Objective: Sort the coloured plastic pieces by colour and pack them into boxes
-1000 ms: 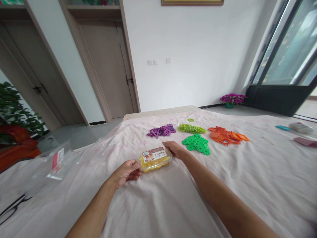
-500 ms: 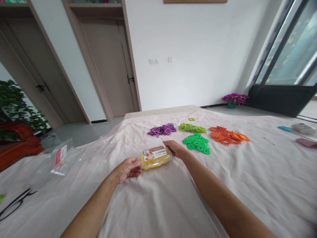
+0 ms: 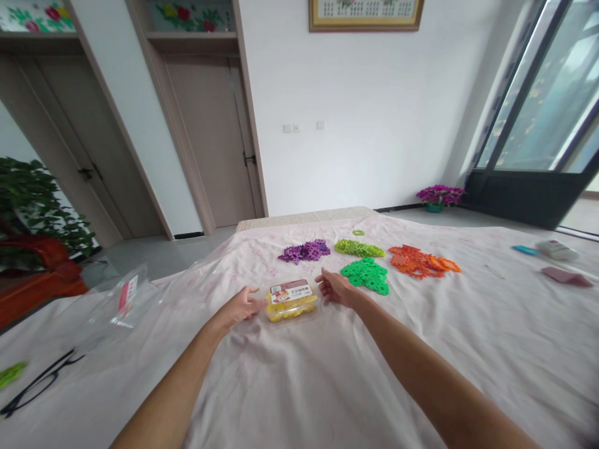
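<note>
A clear plastic box [image 3: 292, 301] with a printed label and yellow pieces inside rests on the pale bedsheet [image 3: 299, 386]. My left hand [image 3: 239, 307] is at the box's left end, fingers loosely extended and close to its edge; whether they touch it I cannot tell. At the right end, my right hand [image 3: 336, 288] has its fingers apart and holds nothing. Beyond the box lie a purple pile [image 3: 304, 251] and a yellow-green pile [image 3: 359, 248] of notched plastic discs. A green pile [image 3: 365, 275] and an orange pile [image 3: 421, 260] sit to the right.
A crumpled clear plastic bag [image 3: 126, 302] and black eyeglasses [image 3: 44, 383] lie on the left, beside a green piece [image 3: 13, 374]. Toward the right are a pink cloth [image 3: 566, 277], a white packet [image 3: 556, 250] and a blue item [image 3: 525, 250].
Both hands have loosened from the box and drawn slightly outward from its ends. The box stays on the sheet. The head view has tilted up a little.
</note>
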{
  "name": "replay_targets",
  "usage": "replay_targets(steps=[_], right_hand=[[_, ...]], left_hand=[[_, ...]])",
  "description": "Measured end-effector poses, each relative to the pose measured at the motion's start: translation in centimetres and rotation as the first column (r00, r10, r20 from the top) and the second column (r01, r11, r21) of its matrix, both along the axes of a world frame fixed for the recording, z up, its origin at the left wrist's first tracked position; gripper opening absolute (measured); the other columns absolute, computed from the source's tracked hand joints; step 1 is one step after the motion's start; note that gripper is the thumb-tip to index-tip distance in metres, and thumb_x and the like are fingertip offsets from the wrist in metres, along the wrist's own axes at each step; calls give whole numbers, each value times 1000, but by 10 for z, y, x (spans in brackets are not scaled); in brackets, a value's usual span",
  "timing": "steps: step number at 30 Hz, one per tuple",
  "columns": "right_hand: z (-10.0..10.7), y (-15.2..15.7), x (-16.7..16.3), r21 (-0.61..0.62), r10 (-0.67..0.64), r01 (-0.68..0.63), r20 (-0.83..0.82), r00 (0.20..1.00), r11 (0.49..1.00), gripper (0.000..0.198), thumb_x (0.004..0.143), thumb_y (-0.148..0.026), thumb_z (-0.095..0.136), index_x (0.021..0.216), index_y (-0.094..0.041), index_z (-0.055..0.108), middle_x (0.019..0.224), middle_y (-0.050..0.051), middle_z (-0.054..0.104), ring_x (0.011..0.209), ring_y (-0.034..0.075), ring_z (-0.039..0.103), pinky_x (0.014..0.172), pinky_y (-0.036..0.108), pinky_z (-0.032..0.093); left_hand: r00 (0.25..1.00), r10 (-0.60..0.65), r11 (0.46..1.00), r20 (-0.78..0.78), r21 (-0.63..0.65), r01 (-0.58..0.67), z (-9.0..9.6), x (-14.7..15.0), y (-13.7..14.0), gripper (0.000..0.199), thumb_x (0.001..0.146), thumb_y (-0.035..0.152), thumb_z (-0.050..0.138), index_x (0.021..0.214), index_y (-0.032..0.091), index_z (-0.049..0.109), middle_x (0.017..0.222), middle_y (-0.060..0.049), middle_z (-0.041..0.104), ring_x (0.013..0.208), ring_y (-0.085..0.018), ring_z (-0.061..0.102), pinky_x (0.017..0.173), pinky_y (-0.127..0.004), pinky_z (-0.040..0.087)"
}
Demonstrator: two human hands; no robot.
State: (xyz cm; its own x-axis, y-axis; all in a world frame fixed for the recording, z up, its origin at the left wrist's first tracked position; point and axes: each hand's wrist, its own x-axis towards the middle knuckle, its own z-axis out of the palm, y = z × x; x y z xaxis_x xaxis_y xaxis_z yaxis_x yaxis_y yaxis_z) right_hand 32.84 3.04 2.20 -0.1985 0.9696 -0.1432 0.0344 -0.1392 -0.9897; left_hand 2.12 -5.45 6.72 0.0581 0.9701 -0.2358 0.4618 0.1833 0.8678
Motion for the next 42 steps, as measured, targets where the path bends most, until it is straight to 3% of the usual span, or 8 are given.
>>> replay_targets(steps=[4, 9, 15, 21, 28, 32, 36, 42], right_hand=[[-11, -10, 17, 80, -39, 38, 14, 999, 996, 24, 79, -39, 64, 81, -16, 57, 58, -1, 58, 46, 11, 56, 44, 22, 46], [-16, -24, 17, 260, -120, 126, -38, 992, 957, 29, 78, -45, 60, 82, -17, 56, 59, -3, 58, 44, 10, 52, 43, 21, 44], [-20, -24, 16, 297, -113, 97, 38, 993, 950, 29, 79, -47, 57, 82, -18, 56, 59, -3, 58, 45, 9, 52, 43, 21, 42], [-15, -25, 16, 288, -109, 94, 36, 993, 953, 26, 80, -44, 56, 81, -18, 55, 57, -4, 57, 44, 9, 51, 43, 21, 41], [-14, -22, 15, 269, -86, 75, 29, 996, 960, 28, 78, -46, 56, 81, -18, 55, 58, -4, 57, 44, 9, 51, 42, 21, 41], [-17, -19, 16, 260, -81, 67, 45, 996, 963, 30, 78, -48, 56, 83, -18, 56, 58, -4, 57, 43, 9, 51, 42, 21, 41], [-17, -19, 15, 246, -68, 50, 64, 996, 968, 29, 79, -48, 56, 83, -19, 56, 57, -4, 57, 43, 9, 50, 42, 21, 41], [-15, -19, 15, 241, -55, 38, 65, 996, 970, 29, 80, -47, 56, 84, -18, 57, 58, -3, 58, 44, 9, 51, 43, 21, 41]], left_hand=[[916, -188, 908, -355, 293, 300, 14, 10, 17, 115, 51, 53, 84, 148, 20, 33, 155, -17, 27, 143, -37, 24, 115, -43, 24], [704, -434, 818, -561, 82, 569, 17, 27, 36, 114, 50, 51, 83, 150, 29, 31, 161, -12, 12, 146, -39, 13, 115, -47, 22], [773, -271, 863, -574, 212, 459, -2, 26, 49, 103, 49, 53, 81, 143, 36, 42, 149, -8, 36, 135, -38, 35, 109, -43, 32], [781, 139, 971, -609, 238, 13, -11, 12, 89, 101, 48, 64, 76, 139, 33, 47, 141, -14, 43, 123, -41, 45, 99, -47, 36], [668, 528, 849, -525, 335, -409, -18, 4, 134, 93, 60, 76, 61, 138, 27, 47, 148, -20, 31, 128, -47, 37, 94, -53, 38], [683, 566, 811, -462, 459, -362, -30, 13, 131, 82, 75, 70, 52, 141, 22, 43, 156, -20, 19, 140, -43, 22, 105, -52, 30], [600, 530, 796, -599, 596, -107, -45, 22, 117, 67, 80, 54, 57, 140, 27, 47, 158, -12, 22, 145, -37, 13, 114, -58, 10], [593, 420, 818, -687, 569, 81, -58, 10, 121, 49, 94, 22, 34, 140, 31, 47, 151, -6, 40, 140, -27, 29, 114, -61, 5]])
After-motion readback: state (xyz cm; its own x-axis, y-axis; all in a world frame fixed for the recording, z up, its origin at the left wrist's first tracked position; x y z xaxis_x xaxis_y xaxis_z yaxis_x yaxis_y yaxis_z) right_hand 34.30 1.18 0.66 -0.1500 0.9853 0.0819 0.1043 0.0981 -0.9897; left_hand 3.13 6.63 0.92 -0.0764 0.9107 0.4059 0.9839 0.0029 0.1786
